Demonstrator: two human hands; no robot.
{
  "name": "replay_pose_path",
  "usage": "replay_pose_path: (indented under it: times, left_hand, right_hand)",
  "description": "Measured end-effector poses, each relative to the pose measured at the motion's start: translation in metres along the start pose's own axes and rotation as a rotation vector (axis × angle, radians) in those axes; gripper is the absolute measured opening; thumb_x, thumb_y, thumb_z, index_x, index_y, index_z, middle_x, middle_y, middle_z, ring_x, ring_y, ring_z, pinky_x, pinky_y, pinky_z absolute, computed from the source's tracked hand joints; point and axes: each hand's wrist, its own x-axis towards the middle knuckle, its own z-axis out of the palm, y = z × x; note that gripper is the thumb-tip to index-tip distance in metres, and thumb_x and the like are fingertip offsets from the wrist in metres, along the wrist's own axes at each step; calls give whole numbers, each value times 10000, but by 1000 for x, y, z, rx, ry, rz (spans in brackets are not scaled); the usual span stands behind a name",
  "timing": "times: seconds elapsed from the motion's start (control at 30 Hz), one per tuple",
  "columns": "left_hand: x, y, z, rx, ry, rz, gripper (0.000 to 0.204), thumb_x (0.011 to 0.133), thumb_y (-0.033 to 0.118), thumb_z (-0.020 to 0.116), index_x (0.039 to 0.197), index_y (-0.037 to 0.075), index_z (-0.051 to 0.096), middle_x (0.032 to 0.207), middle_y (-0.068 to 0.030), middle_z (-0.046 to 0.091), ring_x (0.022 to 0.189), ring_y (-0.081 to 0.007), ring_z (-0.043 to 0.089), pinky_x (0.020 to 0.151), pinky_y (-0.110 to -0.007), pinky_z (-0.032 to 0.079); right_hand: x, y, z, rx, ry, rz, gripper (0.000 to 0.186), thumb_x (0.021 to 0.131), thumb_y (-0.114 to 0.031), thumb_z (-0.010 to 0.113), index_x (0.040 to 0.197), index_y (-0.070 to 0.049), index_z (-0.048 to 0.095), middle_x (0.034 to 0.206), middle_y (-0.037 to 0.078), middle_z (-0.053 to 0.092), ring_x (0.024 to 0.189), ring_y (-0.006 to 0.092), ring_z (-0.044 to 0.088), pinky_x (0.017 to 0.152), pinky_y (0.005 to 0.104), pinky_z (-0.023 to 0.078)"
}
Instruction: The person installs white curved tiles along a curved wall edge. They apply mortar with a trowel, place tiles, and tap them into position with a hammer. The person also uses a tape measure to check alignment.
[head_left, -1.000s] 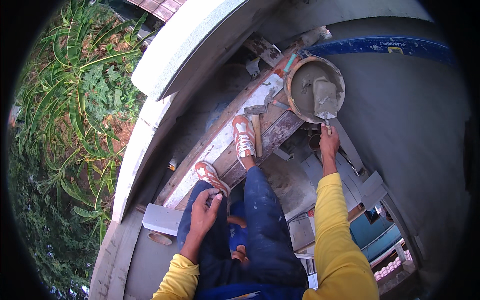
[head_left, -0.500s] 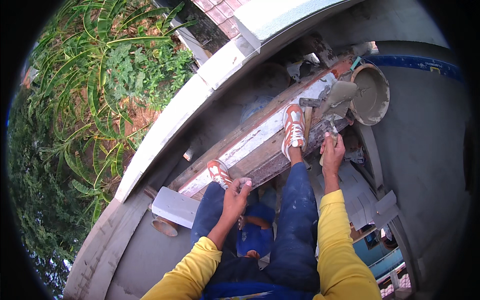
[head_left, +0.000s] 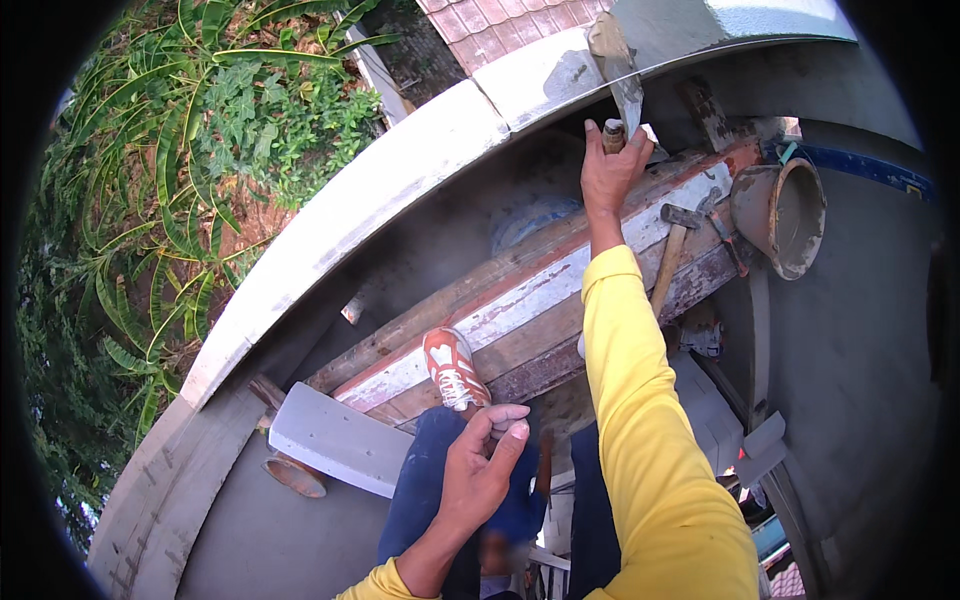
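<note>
My right hand (head_left: 612,172) reaches far forward and is closed round the wooden handle of a trowel (head_left: 628,92). The trowel's blade carries grey mortar (head_left: 606,38) and rests against or just over the top of the curved ledge (head_left: 540,85); contact is hard to judge. My left hand (head_left: 480,470) hovers over my left knee, fingers curled in loosely, with nothing visible in them. Beneath my right forearm, a hammer (head_left: 672,250) lies on the plank scaffold (head_left: 545,345). Close to it is a red-and-grey hand tool (head_left: 724,236). A mortar-smeared bucket (head_left: 765,210) tilts at the planks' far right end.
My left shoe (head_left: 455,370) stands on the planks. A pale concrete block (head_left: 335,437) lies left of my leg, beside an orange-brown round pot (head_left: 296,476). Below, another person in blue (head_left: 520,510) shows partly between my legs. Plants (head_left: 190,180) grow beyond the ledge.
My right hand has swung forward and left with the trowel, from beside the planks to the ledge. Mortar now sits on its blade near the ledge top. The view has shifted; my left hand stays near my knee.
</note>
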Motion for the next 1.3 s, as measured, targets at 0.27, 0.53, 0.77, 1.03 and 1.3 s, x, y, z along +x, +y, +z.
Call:
replay_pose_path:
  times: [0.27,0.53,0.77,1.03,1.3]
  left_hand:
    - [-13,-9,-29,72,23,-31,296,1068,192,696,1298,6,685,1047,-24,676,923,-74,593,822,-246,502]
    - [-24,-24,-50,-2,115,7,249,1080,157,667,1277,5,682,1058,-8,675,947,-73,601,868,-245,488]
    - [-27,-28,-64,-107,232,83,230,1080,155,665,1253,4,678,1008,-4,668,886,-60,587,800,-239,489]
    - [-26,-33,-73,-159,427,211,225,1088,148,647,1264,7,660,1028,-6,666,867,-66,584,783,-238,489]
    - [-33,-46,-66,-213,467,217,228,1086,153,656,1267,15,652,1071,-16,679,861,-67,574,762,-235,485]
  right_hand:
    - [-87,5,54,47,-258,38,329,931,-146,761,1171,44,637,1141,299,665,1077,509,640,908,542,505]
    - [-229,-73,42,41,-483,178,346,924,-54,706,1228,70,597,1201,309,624,1149,512,597,976,558,472]
    - [-315,-114,13,-101,-653,189,328,933,-51,716,1201,65,567,1136,274,622,1093,492,608,938,562,465]
    - [-340,-159,-88,242,-863,21,237,931,-95,729,1101,19,610,1011,199,603,938,451,648,780,541,514]
    - [-245,-178,-19,303,-934,389,285,970,-213,688,1108,36,693,783,217,708,703,357,699,687,453,543]
